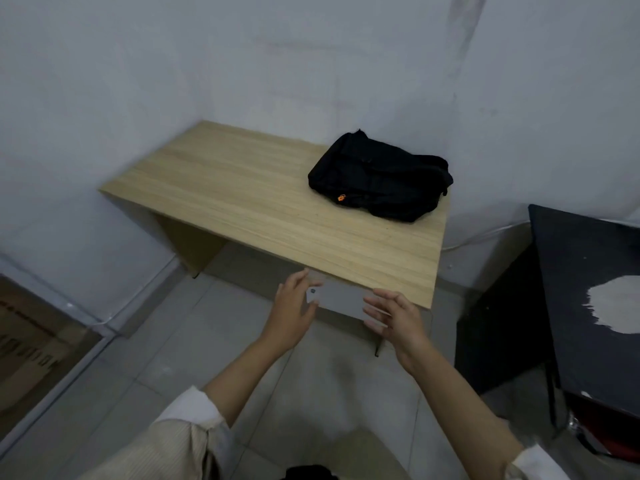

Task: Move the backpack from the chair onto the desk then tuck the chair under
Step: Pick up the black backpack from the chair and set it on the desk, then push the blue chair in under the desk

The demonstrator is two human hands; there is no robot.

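Backpack (379, 176) on desk (263, 202); chair back (341, 301) lower centre nearly tucked. Left hand (292, 315), right hand (398, 318) fingers spread, unclamped: push evenly, keep square.

The surface (263, 199) stands in the corner where two walls meet, filling the centre of the frame, and the backpack (379, 178) lies on its far right part, close to the right-hand wall. At the surface's near edge, lower centre of the frame, the chair (337, 299) is pushed beneath it with only its back showing, the left hand (294, 306) at its left end and the right hand (398, 318) at its right end. A second table (588, 271) stands at the right edge of the frame, apart from the surface.
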